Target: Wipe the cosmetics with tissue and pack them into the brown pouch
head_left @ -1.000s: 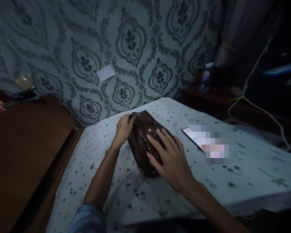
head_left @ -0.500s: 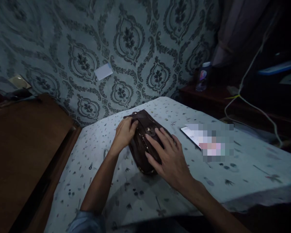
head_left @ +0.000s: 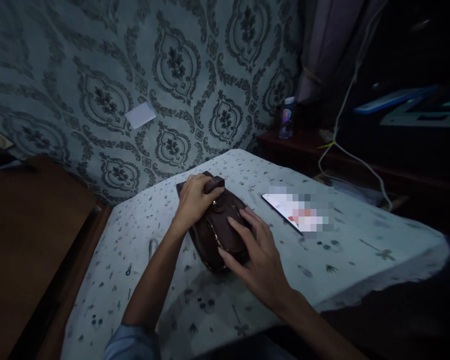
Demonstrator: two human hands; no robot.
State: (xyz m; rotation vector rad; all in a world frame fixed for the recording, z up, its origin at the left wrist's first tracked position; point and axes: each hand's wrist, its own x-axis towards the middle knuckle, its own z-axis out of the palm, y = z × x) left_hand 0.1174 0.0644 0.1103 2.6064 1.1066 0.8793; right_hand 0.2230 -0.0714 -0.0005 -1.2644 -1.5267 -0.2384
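A dark brown leather bag (head_left: 219,227) with metal zips lies on the patterned white cloth, angled away from me. My left hand (head_left: 195,200) is closed on the bag's flap at its far left part, thumb and fingers around the raised brown leather. On the bag's right side rests my right hand (head_left: 260,250), its fingers spread over the front and edge. A small metal clasp shows just beside my left thumb. The undersides of both hands are hidden.
A phone (head_left: 281,212) with a lit, partly blurred screen lies right of the bag. Behind, a bottle (head_left: 287,118) stands on a dark red surface (head_left: 270,140) near a white cable (head_left: 339,115). Brown wooden furniture (head_left: 33,215) is at the left.
My left hand has taken hold of the flap, which is now lifted and folded. My right hand has slid slightly down the bag. The whole view has shifted to the right.
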